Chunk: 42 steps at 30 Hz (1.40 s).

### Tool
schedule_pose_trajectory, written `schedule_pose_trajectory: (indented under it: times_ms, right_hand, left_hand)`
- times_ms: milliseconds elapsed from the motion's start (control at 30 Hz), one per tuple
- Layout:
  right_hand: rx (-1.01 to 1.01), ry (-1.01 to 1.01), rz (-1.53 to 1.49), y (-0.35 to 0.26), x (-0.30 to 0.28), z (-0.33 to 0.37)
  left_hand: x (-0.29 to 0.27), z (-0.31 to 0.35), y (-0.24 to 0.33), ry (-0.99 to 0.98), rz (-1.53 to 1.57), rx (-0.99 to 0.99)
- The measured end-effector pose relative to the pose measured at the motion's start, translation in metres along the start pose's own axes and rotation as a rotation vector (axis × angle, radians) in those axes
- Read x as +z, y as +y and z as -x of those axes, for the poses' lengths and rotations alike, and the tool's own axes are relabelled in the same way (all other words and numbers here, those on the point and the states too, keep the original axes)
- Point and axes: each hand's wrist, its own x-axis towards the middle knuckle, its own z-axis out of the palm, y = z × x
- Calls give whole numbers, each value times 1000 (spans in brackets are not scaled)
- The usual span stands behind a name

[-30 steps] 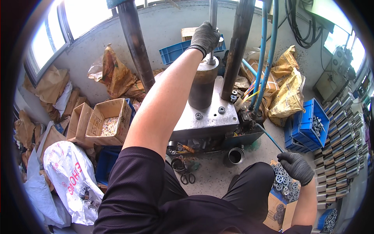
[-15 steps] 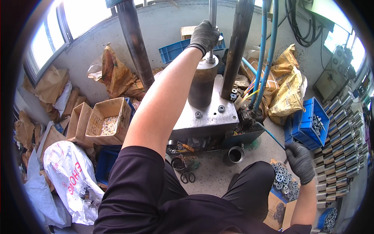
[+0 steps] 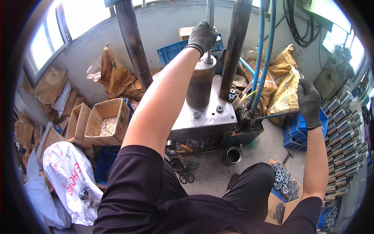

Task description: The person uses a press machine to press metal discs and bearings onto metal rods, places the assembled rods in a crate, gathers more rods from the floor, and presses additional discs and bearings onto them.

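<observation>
My left hand point(image 3: 202, 36), in a dark grey knitted glove, is closed at an upright steel rod point(image 3: 210, 15), its fingertips partly hidden. Below it, the rod runs into the top of a dark metal cylinder point(image 3: 199, 87), which stands on a thick steel plate point(image 3: 220, 93) with bolt heads. Out to the right, my gloved right hand point(image 3: 309, 102) is closed on the end of a thin blue lever point(image 3: 278, 114). That lever extends left to a greasy valve block point(image 3: 246, 114) beside the plate.
Two dark columns point(image 3: 134, 43) flank the cylinder; blue hoses point(image 3: 267, 58) hang at its right. A round metal pot point(image 3: 234, 155) and scissors point(image 3: 187, 178) are on the floor. Spoked metal wheels point(image 3: 284, 181), blue crates point(image 3: 298, 132) and stacked metal tubes point(image 3: 343, 136) lie right; cardboard boxes point(image 3: 113, 134) left.
My right hand has risen, swinging the lever's outer end up from a downward slant to nearly level. My left hand stays at the rod. The view has shifted slightly.
</observation>
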Motion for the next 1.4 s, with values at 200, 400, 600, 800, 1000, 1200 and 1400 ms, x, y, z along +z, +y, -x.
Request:
schedule_pose_trajectory:
  times_ms: [200,400,600,800,1000,1200,1400]
  right_hand:
    - [17,-481,-197,-21,-60,98]
    - [110,-1134,-124,-50,-91,181]
    - [158,-1005,-221,-46,-88,167]
    - [185,-889,-311,-44,-85,159]
    - [138,-1107,-209,-43,-89,165]
    - [132,-1028,-255,-43,-89,162]
    - [250,-1052,-302,-45,-91,161]
  left_hand:
    - [-3,2,3,28,-57,-14]
    - [-4,6,5,9,-47,-5]
    - [-4,4,7,-1,63,-53]
    - [-7,9,10,-17,64,-42]
    - [-7,9,11,2,11,-37]
    - [-6,8,10,-16,33,-91]
    - [-2,3,3,10,-11,-42]
